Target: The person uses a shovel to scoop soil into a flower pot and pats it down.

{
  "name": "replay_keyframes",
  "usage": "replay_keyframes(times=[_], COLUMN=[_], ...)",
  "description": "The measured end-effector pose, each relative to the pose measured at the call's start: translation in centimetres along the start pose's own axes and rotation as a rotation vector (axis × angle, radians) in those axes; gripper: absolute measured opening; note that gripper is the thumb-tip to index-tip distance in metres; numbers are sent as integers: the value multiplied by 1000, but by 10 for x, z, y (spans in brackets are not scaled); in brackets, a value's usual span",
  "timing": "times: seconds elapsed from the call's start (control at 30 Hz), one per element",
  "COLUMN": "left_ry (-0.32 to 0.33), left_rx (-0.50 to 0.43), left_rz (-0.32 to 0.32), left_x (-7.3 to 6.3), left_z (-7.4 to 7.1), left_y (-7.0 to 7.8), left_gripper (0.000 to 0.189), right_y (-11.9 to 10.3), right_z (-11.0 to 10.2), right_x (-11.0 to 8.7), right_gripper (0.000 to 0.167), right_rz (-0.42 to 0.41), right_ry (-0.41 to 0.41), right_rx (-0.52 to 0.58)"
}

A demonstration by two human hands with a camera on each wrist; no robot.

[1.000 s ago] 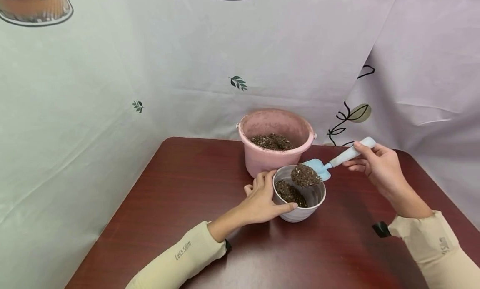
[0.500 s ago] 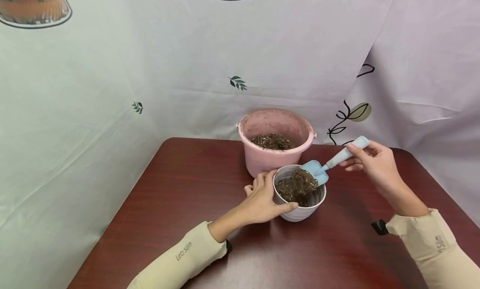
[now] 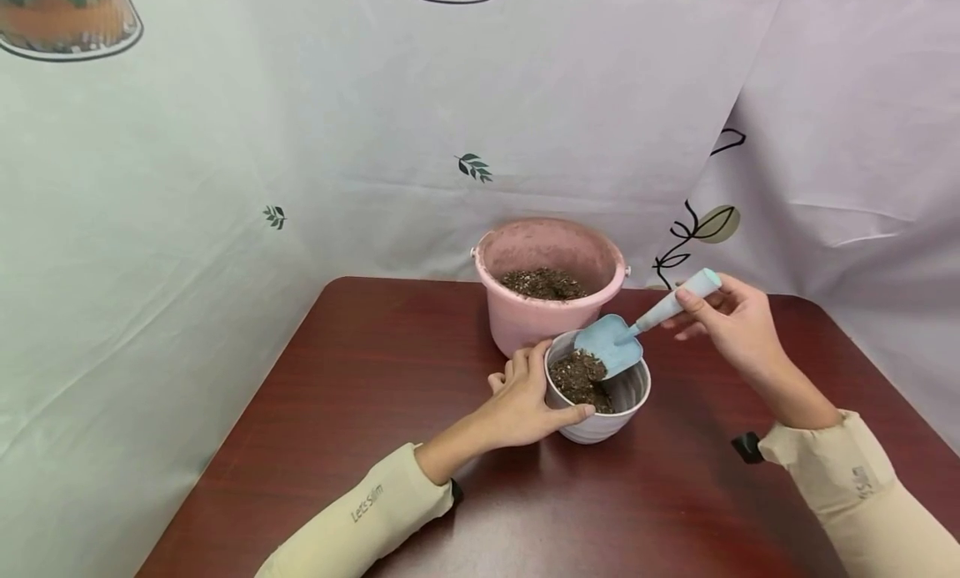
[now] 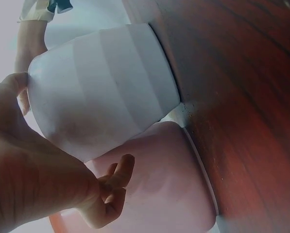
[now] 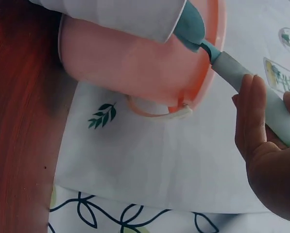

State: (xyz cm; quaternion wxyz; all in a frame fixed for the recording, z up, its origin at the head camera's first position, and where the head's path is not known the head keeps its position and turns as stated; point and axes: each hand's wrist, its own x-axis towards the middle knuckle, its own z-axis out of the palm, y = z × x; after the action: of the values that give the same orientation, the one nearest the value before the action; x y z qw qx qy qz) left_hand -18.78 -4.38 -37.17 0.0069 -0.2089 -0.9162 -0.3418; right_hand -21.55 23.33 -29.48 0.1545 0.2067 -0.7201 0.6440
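Observation:
My right hand (image 3: 738, 324) grips the pale handle of a light blue garden trowel (image 3: 611, 343). The trowel's blade tilts steeply down into a white plant pot (image 3: 597, 430), its tip at the dark potting soil (image 3: 576, 379) inside. Around the pot's left rim curls my left hand (image 3: 525, 401), thumb over the near edge and fingers on the far side. In the left wrist view the ribbed pot (image 4: 106, 82) stands on the table beside the pink bucket (image 4: 159, 179). The right wrist view shows fingers and thumb around the trowel handle (image 5: 261, 97).
Behind the pot stands a pink bucket (image 3: 540, 315) part filled with soil, its rim above the pot's. The dark red wooden table (image 3: 360, 378) runs back to a pale printed cloth (image 3: 375, 103) hanging at the back and sides.
The trowel has moved left and tipped downward, and the soil heaped on its blade has slid into the pot. My left hand and the pot have stayed in place.

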Motion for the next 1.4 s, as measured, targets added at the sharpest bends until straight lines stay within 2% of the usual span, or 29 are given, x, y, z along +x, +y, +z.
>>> replay_keyframes(times=[0.13, 0.23, 0.43, 0.63, 0.73, 0.9, 1.0, 1.13, 1.2, 1.27, 1.33, 1.4], left_ry=[-10, -19, -19, -17, -10, 14, 110, 350, 472, 567, 628, 648], left_rx=[-1, 0, -3, 1, 3, -9, -67, -194, -260, -324, -381, -418], left_rz=[-9, -15, -12, -7, -3, -24, -30, 42, 91, 121, 128, 104], left_x=[0, 0, 0, 0, 1, -1, -1, 1, 4, 7, 10, 14], left_z=[0, -1, -1, -1, 0, -1, -5, -13, -16, -19, -23, -27], left_y=[1, 2, 0, 0, 0, 2, 4, 5, 2, -1, -4, -6], left_gripper=[101, 102, 102, 101, 101, 106, 101, 72, 58, 50, 46, 46], right_y=[-2, -2, -4, -3, -4, -8, -13, -18, -19, -22, -25, -27], right_z=[2, 1, -1, -3, -3, -3, -6, -7, -6, -3, 0, 2], right_x=[0, -1, 0, 3, 4, 3, 4, 8, 11, 14, 18, 23], right_gripper=[19, 25, 25, 24, 22, 21, 20, 21, 22, 22, 21, 19], right_rz=[-57, -107, -163, -180, -175, -94, -37, 6, 21, 39, 56, 68], right_ry=[-62, -118, -149, -192, -182, -141, -131, -127, -128, -127, -118, -105], right_rx=[-16, 14, 79, 87, 96, 209, 335, 523, 596, 640, 673, 700])
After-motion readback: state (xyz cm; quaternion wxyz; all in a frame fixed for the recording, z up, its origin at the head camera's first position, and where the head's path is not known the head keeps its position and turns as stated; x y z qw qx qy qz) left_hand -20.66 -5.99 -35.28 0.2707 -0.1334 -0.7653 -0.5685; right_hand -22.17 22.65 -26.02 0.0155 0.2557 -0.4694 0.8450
